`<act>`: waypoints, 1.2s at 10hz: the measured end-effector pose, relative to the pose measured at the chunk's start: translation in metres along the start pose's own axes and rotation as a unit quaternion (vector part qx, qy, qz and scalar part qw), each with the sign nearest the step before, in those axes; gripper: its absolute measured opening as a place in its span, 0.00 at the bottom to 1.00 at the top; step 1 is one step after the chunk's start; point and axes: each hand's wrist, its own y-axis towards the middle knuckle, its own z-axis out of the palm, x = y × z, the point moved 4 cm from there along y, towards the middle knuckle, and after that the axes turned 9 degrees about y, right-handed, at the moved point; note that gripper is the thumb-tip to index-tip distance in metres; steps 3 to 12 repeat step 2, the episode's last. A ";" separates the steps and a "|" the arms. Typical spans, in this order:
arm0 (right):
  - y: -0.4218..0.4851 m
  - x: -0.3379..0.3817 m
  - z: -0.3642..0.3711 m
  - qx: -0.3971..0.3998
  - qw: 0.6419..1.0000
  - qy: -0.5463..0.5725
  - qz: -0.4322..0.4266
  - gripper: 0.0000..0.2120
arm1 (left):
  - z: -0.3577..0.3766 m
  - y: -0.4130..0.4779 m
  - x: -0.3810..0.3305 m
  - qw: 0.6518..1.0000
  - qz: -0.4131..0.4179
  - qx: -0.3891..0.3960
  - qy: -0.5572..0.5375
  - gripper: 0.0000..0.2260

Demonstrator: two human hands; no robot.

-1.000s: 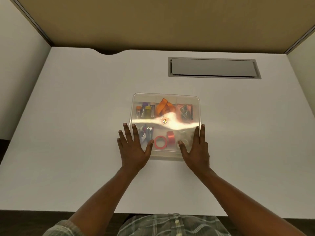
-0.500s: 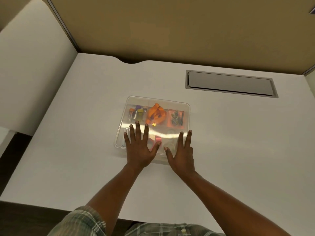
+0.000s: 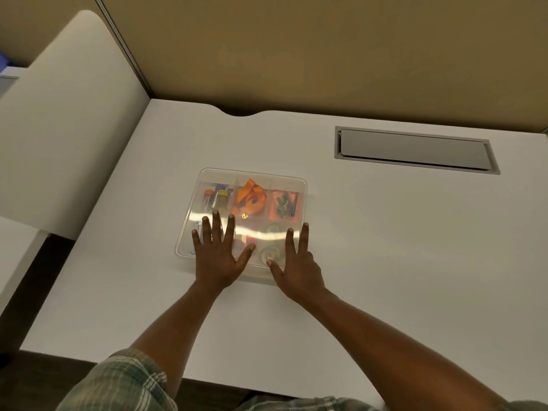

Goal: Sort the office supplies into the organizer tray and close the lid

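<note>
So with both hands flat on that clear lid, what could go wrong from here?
1. The left hand and right hand press only the near part of the lid, so the far edge may not snap down.
2. The bunched orange strap in the back middle compartment looks bulky and might prop the lid up.
3. A forward push could slide everything across the smooth desk.

Dim warm light, glare on lid (image 3: 261, 229)

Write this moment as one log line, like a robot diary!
step: pressing lid | left hand: flat on lid | right hand: flat on lid | supplies: inside tray
</note>
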 end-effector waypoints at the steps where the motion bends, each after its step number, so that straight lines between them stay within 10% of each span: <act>1: -0.001 -0.013 -0.013 0.005 0.999 -0.002 -0.032 0.41 | -0.005 0.001 -0.003 1.000 -0.005 0.027 0.003 0.39; 12: -0.012 -0.052 -0.035 0.010 1.000 -0.005 -0.028 0.39 | -0.016 0.001 -0.028 0.998 -0.024 0.052 -0.031 0.39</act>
